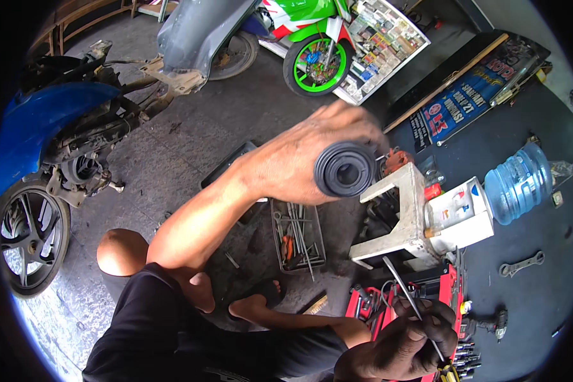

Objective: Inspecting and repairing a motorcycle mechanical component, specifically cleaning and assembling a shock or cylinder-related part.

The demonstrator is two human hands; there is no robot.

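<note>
My left hand (299,149) is raised at the centre, closed around a black ribbed rubber cylinder (330,172) whose round end faces the camera; the fingertips are partly hidden and blurred. Low at the right, my right hand (420,340), darkened with grime, grips a long screwdriver (402,284) with a yellow handle, its shaft pointing up and left. Beyond the screwdriver's tip stands a dirty white stool (387,242). A tray (321,254) of wrenches and tools lies on the floor below my left hand.
A blue motorcycle (51,121) is at left, grey and green ones (315,63) at back. At right a water dispenser with blue jug (517,184) stands on a dark bench holding a wrench (521,264) and drill (490,323), beside a red toolbox (356,302). A white parts case (388,51) is behind.
</note>
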